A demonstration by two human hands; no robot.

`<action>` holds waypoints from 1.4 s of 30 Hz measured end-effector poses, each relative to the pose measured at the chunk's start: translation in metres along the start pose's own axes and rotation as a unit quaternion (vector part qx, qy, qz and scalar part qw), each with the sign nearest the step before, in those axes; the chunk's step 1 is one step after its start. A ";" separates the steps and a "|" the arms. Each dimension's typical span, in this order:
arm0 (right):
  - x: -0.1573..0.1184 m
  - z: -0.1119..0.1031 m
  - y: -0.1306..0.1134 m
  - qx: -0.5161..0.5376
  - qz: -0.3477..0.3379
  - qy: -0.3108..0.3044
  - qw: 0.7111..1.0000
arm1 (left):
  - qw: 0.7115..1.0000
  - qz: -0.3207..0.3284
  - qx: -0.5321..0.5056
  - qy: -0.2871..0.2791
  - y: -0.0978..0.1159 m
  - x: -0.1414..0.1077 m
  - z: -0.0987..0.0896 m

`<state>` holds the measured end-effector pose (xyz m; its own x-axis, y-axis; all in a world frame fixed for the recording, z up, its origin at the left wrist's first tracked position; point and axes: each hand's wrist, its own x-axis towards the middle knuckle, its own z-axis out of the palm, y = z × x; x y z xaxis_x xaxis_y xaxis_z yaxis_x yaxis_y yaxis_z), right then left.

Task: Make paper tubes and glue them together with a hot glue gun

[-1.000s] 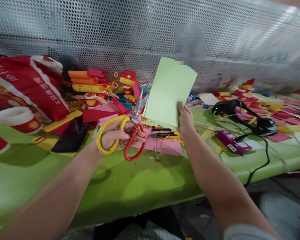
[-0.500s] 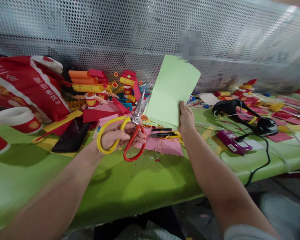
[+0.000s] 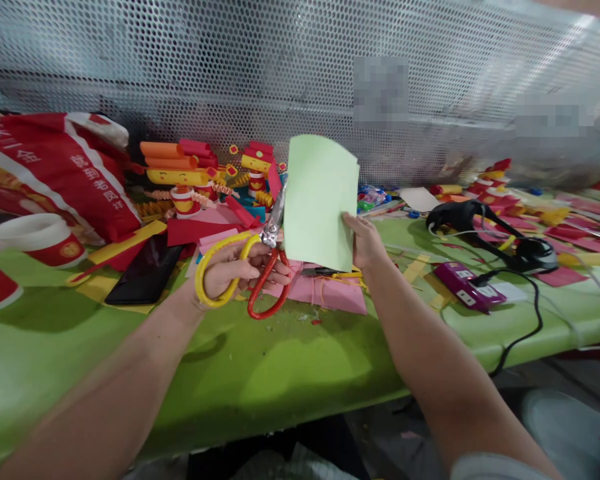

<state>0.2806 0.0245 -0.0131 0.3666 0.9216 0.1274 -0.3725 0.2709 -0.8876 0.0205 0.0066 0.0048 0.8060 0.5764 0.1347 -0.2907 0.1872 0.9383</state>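
My left hand [image 3: 233, 267] has its thumb and fingers through the handles of the scissors [image 3: 269, 283], one loop yellow and one red. Their metal blades point up and away, partly hidden behind a light green paper [image 3: 321, 203]. My right hand [image 3: 364, 239] pinches that paper at its lower right edge, thumb in front. The sheet stands nearly upright above the table, with its left edge against the blades. Below it lie pink paper [image 3: 330, 295] and a dark cutter, mostly covered.
Paper figures [image 3: 177, 177], a red snack bag [image 3: 55, 173], a black phone [image 3: 145, 272] and paper cups [image 3: 45, 240] are at left. A purple power strip [image 3: 467, 287] and black headset [image 3: 490, 233] lie right, before a perforated metal panel [image 3: 290, 73].
The green paper has swung to the left and lower, from slanted to nearly upright, and now covers part of the scissor blades. My left hand has hardly moved; the blades look closer together.
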 end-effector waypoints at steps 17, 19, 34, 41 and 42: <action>0.001 0.002 -0.002 0.073 0.023 0.013 0.997 | 0.998 0.025 0.063 0.000 -0.009 0.000 -0.009; 0.002 0.001 -0.002 0.080 0.016 0.051 0.995 | 0.997 0.024 0.067 -0.007 -0.011 0.001 -0.011; 0.005 -0.001 -0.001 0.073 0.009 0.017 0.997 | 0.997 -0.007 0.077 0.014 0.001 -0.002 0.010; 0.009 -0.003 -0.003 0.091 -0.018 0.088 0.992 | 0.994 -0.013 0.105 0.029 0.002 -0.002 0.012; 0.009 -0.003 -0.003 0.091 -0.018 0.093 0.991 | 0.994 -0.013 0.106 0.031 0.003 -0.002 0.012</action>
<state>0.2874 0.0312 -0.0100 0.5271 0.8477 0.0598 -0.4973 0.3647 -0.7872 0.0244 -0.0037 0.0110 0.7771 0.6221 0.0953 -0.1494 0.0353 0.9881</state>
